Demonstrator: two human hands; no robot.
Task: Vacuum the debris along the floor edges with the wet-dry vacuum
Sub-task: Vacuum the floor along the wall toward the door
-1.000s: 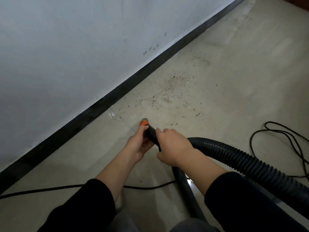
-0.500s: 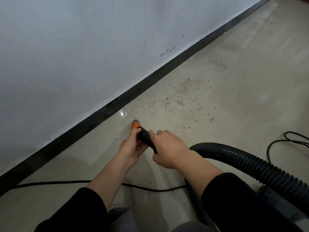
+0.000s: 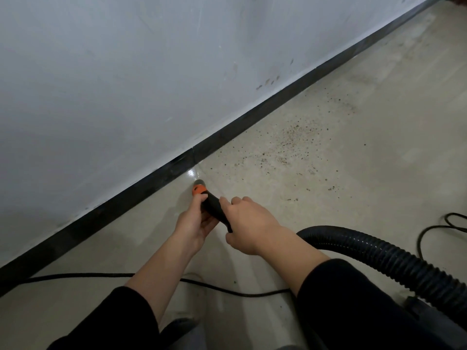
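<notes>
Floor (image 3: 379, 188), black skirting (image 3: 141, 189), left hand (image 3: 195, 223) and right hand (image 3: 250, 228) gripping nozzle (image 3: 213, 207), hose (image 3: 379, 251) cut off at edge

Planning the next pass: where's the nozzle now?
Head view, centre: nozzle, gripped by left hand and right hand, tip near the baseboard; debris to its right.

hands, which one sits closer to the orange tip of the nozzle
The left hand: its thumb reaches the orange tip of the nozzle. The right hand grips farther back, toward the ribbed hose.
</notes>
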